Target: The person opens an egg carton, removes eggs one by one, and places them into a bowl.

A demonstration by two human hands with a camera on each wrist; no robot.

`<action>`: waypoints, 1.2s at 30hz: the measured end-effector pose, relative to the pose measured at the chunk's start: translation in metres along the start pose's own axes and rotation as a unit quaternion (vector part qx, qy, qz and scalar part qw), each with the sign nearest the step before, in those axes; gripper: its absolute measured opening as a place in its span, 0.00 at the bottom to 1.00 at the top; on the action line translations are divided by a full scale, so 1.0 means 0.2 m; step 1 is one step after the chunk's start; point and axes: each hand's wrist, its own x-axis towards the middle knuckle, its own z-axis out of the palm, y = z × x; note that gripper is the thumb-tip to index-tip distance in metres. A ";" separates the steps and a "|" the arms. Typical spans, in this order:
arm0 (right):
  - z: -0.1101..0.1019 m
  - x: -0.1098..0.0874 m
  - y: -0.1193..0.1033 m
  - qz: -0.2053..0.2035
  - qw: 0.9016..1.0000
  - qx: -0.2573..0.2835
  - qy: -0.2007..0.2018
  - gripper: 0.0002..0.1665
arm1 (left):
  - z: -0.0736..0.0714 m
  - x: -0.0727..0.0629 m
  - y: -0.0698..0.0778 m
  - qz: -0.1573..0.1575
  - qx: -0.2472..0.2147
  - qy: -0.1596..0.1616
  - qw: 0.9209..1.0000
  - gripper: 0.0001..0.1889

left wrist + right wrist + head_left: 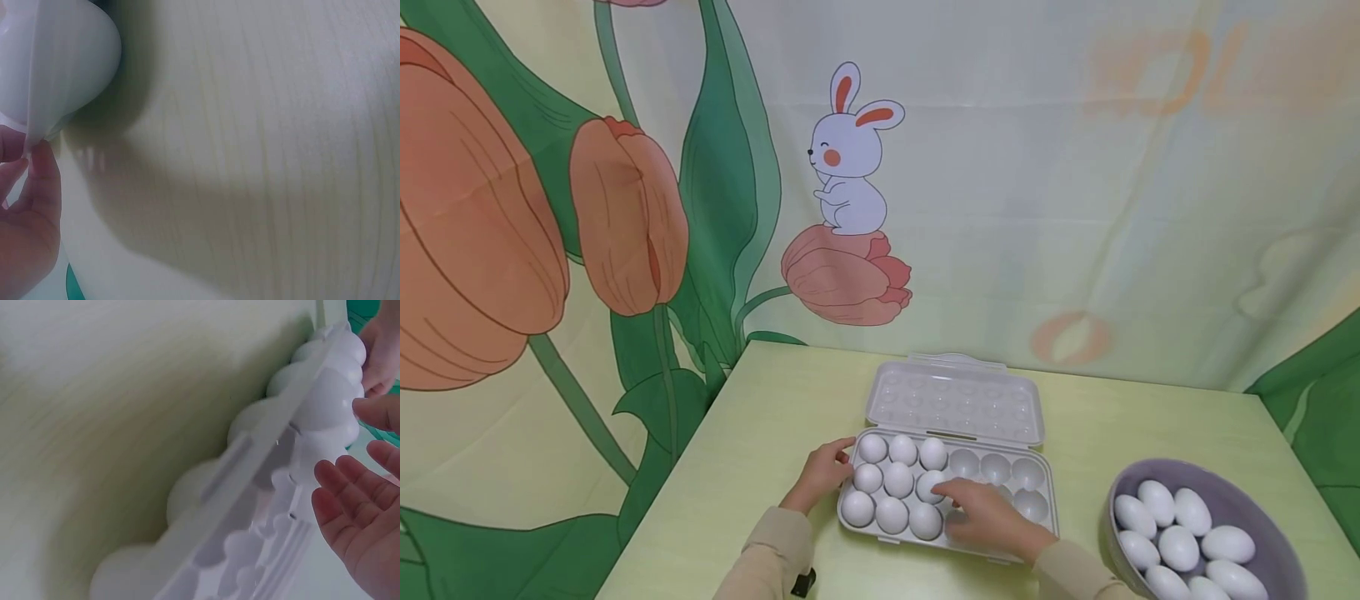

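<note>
Pinching the egg tray (996, 467) by its rim, the left hand (822, 475) is resting apart from the right hand (988, 517), which is touching an egg (927, 486) (fingers loosely extended).

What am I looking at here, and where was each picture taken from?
No machine here: these are a person's two bare hands. The wide picture comes from a camera worn on the head; the close ones from cameras on each wrist. On the table sit an open egg tray holding nine white eggs and a purple bowl of more eggs. The left hand has its grip on the tray's rim; the right hand is over the tray, its fingers open at one egg, holding nothing.
</note>
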 end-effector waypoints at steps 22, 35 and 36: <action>0.17 0.11 -0.03 -0.038 0.988 -0.148 0.000 0.22 | 0.00 0.00 0.01 -0.008 0.005 -0.001 1.000 0.27; 0.15 0.11 -0.06 -0.042 0.983 -0.178 0.010 0.20 | -0.01 -0.01 0.01 -0.007 0.006 -0.003 1.000 0.28; 0.15 0.12 -0.06 -0.042 0.983 -0.177 0.010 0.20 | -0.01 -0.01 0.01 -0.007 0.007 -0.002 1.000 0.28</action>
